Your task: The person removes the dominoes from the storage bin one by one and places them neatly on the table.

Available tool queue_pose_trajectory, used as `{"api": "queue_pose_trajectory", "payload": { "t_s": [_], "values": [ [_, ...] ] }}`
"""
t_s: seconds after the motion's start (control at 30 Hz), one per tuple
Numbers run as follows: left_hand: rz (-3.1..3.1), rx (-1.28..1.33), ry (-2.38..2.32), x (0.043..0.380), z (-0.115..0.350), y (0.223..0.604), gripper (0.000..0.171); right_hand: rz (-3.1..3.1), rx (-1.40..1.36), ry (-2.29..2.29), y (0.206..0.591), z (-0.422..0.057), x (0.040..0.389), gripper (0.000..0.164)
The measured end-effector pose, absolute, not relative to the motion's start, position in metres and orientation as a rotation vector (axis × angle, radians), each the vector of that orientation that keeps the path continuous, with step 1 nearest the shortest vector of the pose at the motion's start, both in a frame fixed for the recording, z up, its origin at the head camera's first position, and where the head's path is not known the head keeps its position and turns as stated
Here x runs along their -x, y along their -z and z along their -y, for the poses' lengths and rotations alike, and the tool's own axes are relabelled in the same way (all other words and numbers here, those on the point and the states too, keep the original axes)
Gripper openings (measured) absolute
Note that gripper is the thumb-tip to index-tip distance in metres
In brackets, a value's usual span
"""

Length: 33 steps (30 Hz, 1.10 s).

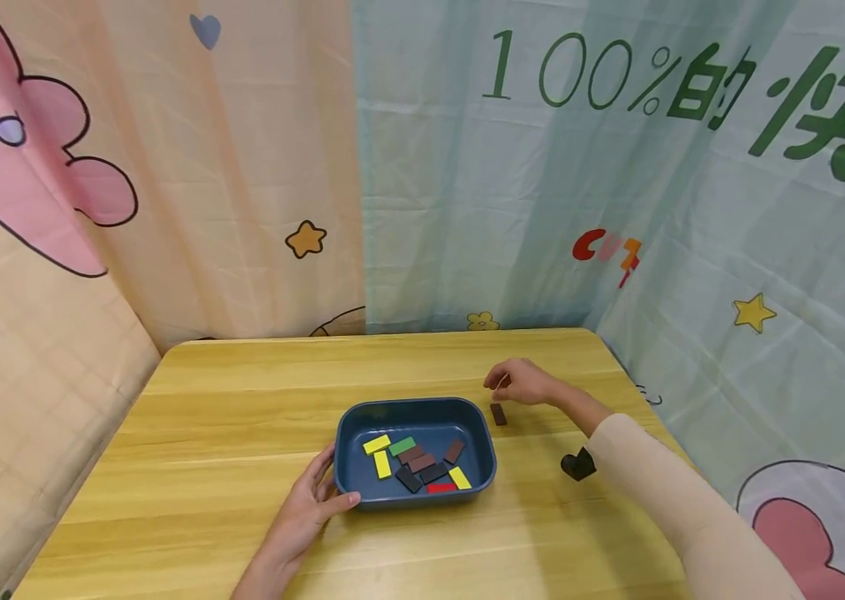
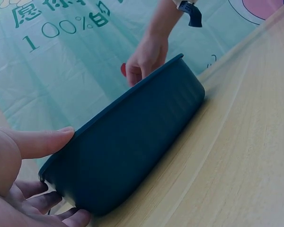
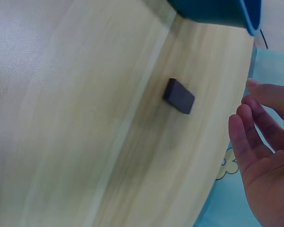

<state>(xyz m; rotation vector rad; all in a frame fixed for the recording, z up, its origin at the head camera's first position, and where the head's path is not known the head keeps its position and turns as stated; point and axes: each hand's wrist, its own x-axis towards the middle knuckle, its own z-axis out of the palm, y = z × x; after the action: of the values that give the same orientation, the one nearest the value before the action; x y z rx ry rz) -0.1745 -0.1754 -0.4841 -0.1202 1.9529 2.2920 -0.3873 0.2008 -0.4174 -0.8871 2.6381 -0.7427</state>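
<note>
The brown block looks light and stiff, best pinched by its edges; right hand loosely curled, empty; left hand grips the blue bin

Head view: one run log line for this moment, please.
left hand: grips dark-blue rectangular tub | right hand: holds nothing, near brown rectangular block | block: on wood-grain table, outside tub | tub: contains coloured blocks

We see a plain cream long sleeve on the right arm, lightly creased, running from the near right edge to a cuff partway down the forearm. Black angular piece by the cuff (rounded lobes on its left; fine detail too small for us). Left hand and right hand bare, left forearm bare where visible.
</note>
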Motion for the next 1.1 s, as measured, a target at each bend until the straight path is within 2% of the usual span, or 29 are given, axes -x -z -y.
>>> {"api": "queue_pose_trajectory", "payload": {
  "t_s": [0.23, 0.7, 1.1],
  "values": [
    [-1.959, 0.125, -2.297, 0.178, 0.173, 0.487, 0.088, -2.627, 1.014, 0.69, 0.397, -0.19, 0.384, 0.018],
    [-1.952, 0.149, -2.299, 0.175, 0.176, 0.488, 0.089, -2.369, 1.227, 0.589, 0.384, -0.131, 0.371, 0.022],
    [-1.967, 0.154, -2.271, 0.174, 0.176, 0.488, 0.088, -2.21, 1.156, 0.297, 0.392, -0.097, 0.367, 0.023]
  ]
}}
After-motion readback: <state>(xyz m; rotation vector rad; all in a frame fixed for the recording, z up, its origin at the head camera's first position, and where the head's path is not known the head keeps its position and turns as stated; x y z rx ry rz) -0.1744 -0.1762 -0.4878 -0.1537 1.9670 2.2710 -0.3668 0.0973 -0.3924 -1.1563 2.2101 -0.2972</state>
